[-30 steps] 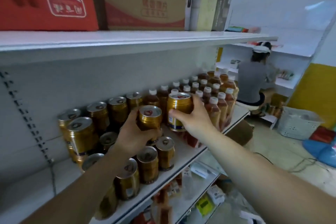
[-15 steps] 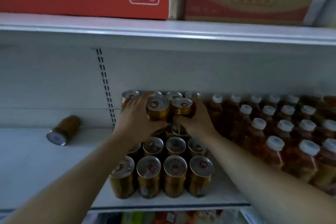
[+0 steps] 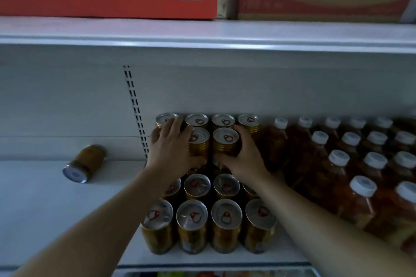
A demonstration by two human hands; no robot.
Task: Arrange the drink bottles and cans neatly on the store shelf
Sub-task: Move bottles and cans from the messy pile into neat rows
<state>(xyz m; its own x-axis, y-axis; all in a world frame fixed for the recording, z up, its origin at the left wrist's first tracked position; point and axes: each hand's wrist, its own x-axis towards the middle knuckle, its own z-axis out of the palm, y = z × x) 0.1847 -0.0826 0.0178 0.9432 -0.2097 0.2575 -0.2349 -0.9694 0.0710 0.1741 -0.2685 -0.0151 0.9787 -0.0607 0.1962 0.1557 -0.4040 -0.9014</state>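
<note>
Cans [image 3: 226,216] in tight rows on the shelf [image 3: 33,209], bottles [image 3: 337,157] packed just to the right. Left grip [image 3: 173,146] curled round a raised can [image 3: 199,141] in the second row from the back, right grip [image 3: 245,155] wrapped round the second raised can [image 3: 226,141] touching it. Stray can [image 3: 84,163] lying on its side, well off to the left.
</note>
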